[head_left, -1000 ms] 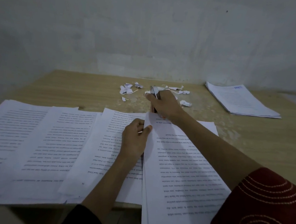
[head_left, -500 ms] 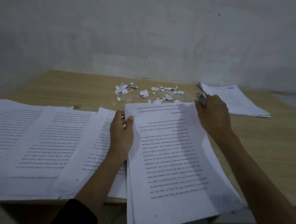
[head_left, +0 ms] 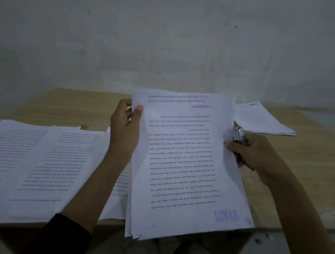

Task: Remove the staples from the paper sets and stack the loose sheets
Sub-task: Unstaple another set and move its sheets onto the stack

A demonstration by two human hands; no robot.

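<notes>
Raised paper set (head_left: 187, 170), upside-down blue LUNAS stamp (head_left: 226, 216)

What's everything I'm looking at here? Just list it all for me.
Paper set: one, white with printed text, held up in the middle by both hands.
Loose sheets: several overlapping, white with text, spread on the table's left side.
Paper stack: one, white, far right of the table.
Metal tool: one, silvery, in the right hand.
Table: one, light wood, under the papers.
Wall: grey, behind the table.
Sleeve: one, dark, on the left forearm.
Left hand: grips the paper set's left edge.
Right hand: grips the metal tool, thumb on the paper set's right edge.
</notes>
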